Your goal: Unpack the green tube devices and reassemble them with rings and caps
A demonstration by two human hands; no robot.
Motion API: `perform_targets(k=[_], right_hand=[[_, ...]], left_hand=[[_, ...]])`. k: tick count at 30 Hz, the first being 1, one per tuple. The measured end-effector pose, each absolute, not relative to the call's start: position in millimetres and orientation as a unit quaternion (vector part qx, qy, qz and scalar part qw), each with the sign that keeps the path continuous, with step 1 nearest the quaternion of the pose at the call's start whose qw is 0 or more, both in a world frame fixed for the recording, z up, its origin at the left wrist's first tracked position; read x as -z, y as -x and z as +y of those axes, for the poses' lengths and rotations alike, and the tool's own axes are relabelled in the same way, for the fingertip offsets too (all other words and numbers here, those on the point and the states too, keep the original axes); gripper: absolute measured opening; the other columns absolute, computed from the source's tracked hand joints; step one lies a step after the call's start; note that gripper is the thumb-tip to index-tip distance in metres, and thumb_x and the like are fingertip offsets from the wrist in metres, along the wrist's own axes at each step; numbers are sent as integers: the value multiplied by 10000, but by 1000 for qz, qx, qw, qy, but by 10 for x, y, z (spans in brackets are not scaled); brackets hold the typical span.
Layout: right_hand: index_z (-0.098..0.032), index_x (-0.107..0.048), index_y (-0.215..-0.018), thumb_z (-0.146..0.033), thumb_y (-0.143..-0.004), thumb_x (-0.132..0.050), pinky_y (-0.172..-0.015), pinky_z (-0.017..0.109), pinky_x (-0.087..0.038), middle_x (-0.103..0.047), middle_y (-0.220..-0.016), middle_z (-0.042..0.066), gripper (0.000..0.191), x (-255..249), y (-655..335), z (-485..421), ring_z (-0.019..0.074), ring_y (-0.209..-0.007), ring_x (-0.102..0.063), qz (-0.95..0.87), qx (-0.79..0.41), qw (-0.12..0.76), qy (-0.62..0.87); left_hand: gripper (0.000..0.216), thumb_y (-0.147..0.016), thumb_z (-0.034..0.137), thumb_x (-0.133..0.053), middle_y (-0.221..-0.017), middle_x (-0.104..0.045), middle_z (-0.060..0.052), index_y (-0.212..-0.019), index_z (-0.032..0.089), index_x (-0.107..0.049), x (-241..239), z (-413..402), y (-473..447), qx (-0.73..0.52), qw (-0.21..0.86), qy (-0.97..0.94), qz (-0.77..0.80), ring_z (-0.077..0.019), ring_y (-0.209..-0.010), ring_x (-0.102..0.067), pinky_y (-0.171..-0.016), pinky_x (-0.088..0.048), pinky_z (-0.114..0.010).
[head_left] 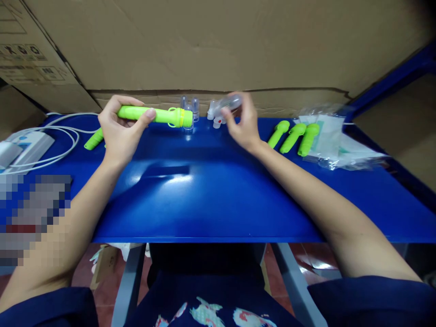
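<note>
My left hand (120, 128) is closed round a bright green flashlight body (160, 116), held level above the blue table (211, 190) with its threaded end pointing right. My right hand (242, 123) pinches a clear plastic piece (230, 102) near the back edge of the table. Small clear and white parts (190, 109) stand on the table between the two hands. Another green flashlight body (93, 140) lies behind my left hand, partly hidden by it.
Three green flashlight bodies (293, 136) lie at the right, beside clear plastic bags (335, 141). A white device with cables (23, 147) sits at the far left. Cardboard boxes (218, 45) stand right behind the table.
</note>
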State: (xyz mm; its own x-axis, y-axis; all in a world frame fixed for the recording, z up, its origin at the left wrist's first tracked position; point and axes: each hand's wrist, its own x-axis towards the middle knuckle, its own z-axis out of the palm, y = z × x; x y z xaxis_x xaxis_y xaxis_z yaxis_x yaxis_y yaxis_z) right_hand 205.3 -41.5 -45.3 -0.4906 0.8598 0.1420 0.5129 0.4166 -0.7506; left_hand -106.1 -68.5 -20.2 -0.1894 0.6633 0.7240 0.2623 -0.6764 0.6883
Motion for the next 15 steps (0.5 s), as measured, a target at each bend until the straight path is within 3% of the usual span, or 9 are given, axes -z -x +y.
perform_targets(k=[3,6,8,12,15], right_hand=[[-228,-488,-1481,-705,-992,-535,-1152,578,-449,-632,-1341,185,685,496,-1823,-454,410,-1331,-556,-803,-192,307,473],[-177,-445,-1488,-489,-1047,-551,-1124,585,-470,-658,-1285,206,550,574,-1627,-350,401,-1254,-628,-806,-169,285,490],[-151,-390,-1530,-402,-1051,-554,-1129,567,-477,-666,-1274,214,565,619,-1539,-223,391,-1259,-638,-797,-179,286,502],[-141,-276,-1626,-510,-995,-646,-1180,590,-449,-505,-1511,277,820,641,-1474,-65,434,-1425,-521,-777,-171,297,528],[-212,-291,-1641,-657,-1020,-522,-1210,587,-434,-368,-1631,231,798,530,-1496,-177,416,-1507,-430,-771,-115,338,527]], left_hand=[[612,-608,691,-960,-789,-667,3,-865,206,-688,216,-690,1057,-670,152,-620,378,-76,-623,-570,-532,-450,-258],[620,-659,715,-923,-835,-682,-8,-905,209,-663,229,-705,1067,-639,156,-642,393,-98,-681,-614,-587,-508,-274],[611,-702,737,-883,-873,-696,-16,-930,219,-651,242,-706,1077,-613,165,-658,405,-123,-738,-660,-633,-557,-285],[635,-718,797,-823,-875,-687,-16,-940,228,-651,272,-687,1078,-601,195,-663,401,-139,-716,-682,-648,-602,-286],[612,-745,782,-811,-891,-684,-22,-966,233,-656,287,-682,1064,-596,204,-665,402,-158,-750,-699,-685,-625,-299]])
